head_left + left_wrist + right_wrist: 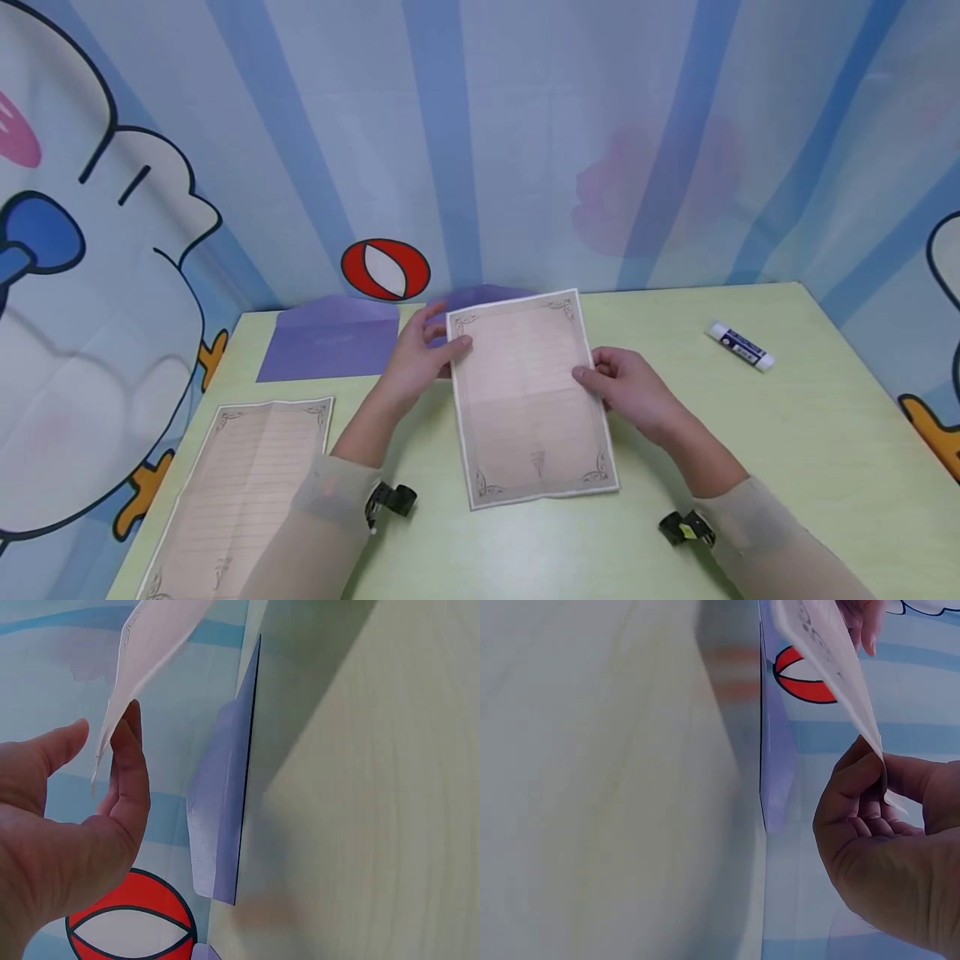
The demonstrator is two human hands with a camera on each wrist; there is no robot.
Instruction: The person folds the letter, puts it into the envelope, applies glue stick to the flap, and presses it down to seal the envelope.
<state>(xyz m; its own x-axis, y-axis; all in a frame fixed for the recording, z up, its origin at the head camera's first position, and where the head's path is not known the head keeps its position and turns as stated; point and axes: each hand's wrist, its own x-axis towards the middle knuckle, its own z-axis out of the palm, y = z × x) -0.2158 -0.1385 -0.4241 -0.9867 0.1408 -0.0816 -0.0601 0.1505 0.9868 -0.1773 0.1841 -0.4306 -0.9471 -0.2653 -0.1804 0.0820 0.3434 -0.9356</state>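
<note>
A sheet of bordered letter paper [531, 408] with faint ruled lines and fold creases is held upright above the table. My right hand [626, 387] pinches its right edge between thumb and fingers, as the right wrist view also shows the hand [889, 832]. At the left edge, my left hand [420, 358] has its thumb in front and fingers behind. In the left wrist view a gap shows between the thumb [67, 746] and the paper [150, 652], while the fingers touch its back. Behind the sheet a purple envelope [217, 795] is partly hidden.
Another purple envelope [330, 342] with its flap up lies at the back left of the table [825, 467]. A second ruled letter sheet [240, 492] lies front left, partly under the left sleeve. A glue stick [740, 346] lies back right. A patterned curtain [510, 125] hangs behind.
</note>
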